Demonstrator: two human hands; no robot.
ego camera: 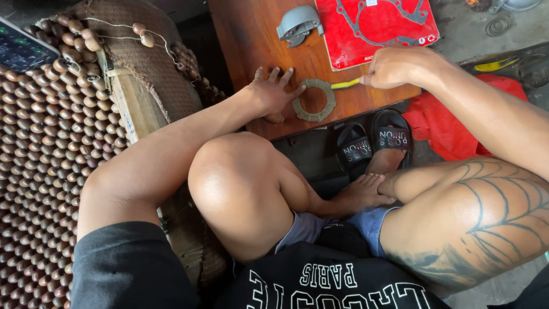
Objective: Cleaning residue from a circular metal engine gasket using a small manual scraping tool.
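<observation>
My left hand (pixel 270 91) presses flat, fingers spread, beside the friction ring (pixel 314 100) on the counter (pixel 251 40); my right hand (pixel 394 67) clamps a yellow-handled tool (pixel 345 84).

I take this for a small engine repair workshop. On the low wooden bench (pixel 251 40) lie a ring-shaped friction disc (pixel 314 100), a grey metal brake shoe (pixel 297 24) and a red packet (pixel 374 26) with an engine gasket outline on it. The bare concrete floor (pixel 474 34) is stained, with a coiled spring (pixel 498 25) lying loose and a red rag (pixel 452 129) dropped beside the bench.
</observation>
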